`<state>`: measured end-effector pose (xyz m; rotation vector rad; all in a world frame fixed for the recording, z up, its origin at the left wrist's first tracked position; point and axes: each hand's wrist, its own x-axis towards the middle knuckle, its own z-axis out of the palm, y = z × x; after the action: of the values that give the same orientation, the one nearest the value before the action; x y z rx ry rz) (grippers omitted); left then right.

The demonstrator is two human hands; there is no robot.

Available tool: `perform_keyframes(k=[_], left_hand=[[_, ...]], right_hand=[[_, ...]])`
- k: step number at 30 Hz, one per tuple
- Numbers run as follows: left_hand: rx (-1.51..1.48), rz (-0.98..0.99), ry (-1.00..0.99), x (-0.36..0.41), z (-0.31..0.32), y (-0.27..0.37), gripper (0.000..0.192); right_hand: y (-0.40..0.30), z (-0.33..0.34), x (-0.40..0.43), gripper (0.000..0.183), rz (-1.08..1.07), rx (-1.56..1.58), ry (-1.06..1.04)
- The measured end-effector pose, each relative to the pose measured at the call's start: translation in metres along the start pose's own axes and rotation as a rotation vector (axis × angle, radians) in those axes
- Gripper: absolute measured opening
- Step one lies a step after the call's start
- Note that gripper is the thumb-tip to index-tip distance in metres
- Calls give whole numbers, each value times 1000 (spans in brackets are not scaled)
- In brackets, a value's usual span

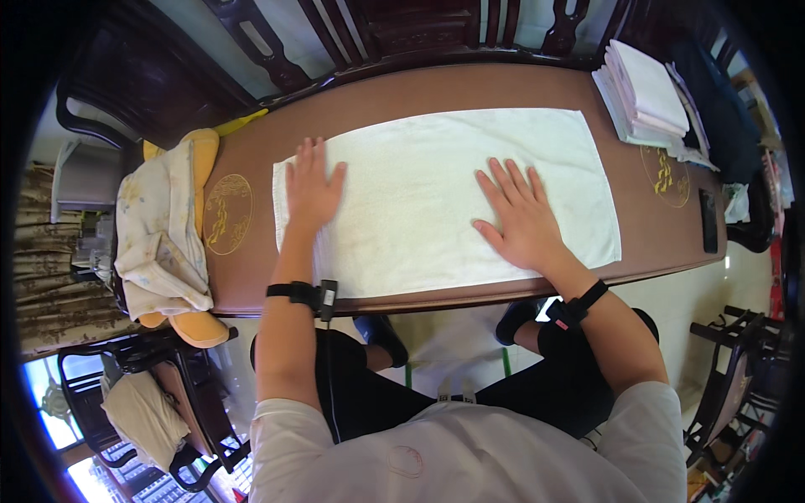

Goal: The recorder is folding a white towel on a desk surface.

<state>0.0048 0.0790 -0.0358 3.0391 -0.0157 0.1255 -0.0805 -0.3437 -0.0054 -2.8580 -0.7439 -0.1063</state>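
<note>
A white cloth towel [409, 207] lies spread flat on the brown cushioned seat of a dark wooden bench [478, 82]. My left hand [312, 188] rests palm down near the towel's left edge, its fingers apart. Palm down on the right part of the towel lies my right hand [519, 214], fingers spread. Neither hand grips anything. Slight creases show near the towel's right side.
Folded white cloths [648, 94] are stacked at the seat's back right, beside dark fabric. A black phone-like object [709, 220] lies at the right end. On the left, a patterned cloth [160, 220] covers a yellow-orange cushion [204, 324]. Wooden chairs stand at both sides.
</note>
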Motion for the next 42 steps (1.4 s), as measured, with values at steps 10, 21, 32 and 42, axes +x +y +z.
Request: perform_keyframes(k=[10,21,32,42], left_hand=[[48,-73,17,3,-4,-1,79],[68,-27,46,-4,-2,-7,71],[-18,180,142,-2,-8,-27,67],[-72,-134,-217,-181,-44,75,91]], right_hand=[[28,10,21,77,77,35,-72],[164,30,69,81,515,-184,48],[169,29,66,85,551,-206,58],[-26,3,55,72,-267,168,-76]])
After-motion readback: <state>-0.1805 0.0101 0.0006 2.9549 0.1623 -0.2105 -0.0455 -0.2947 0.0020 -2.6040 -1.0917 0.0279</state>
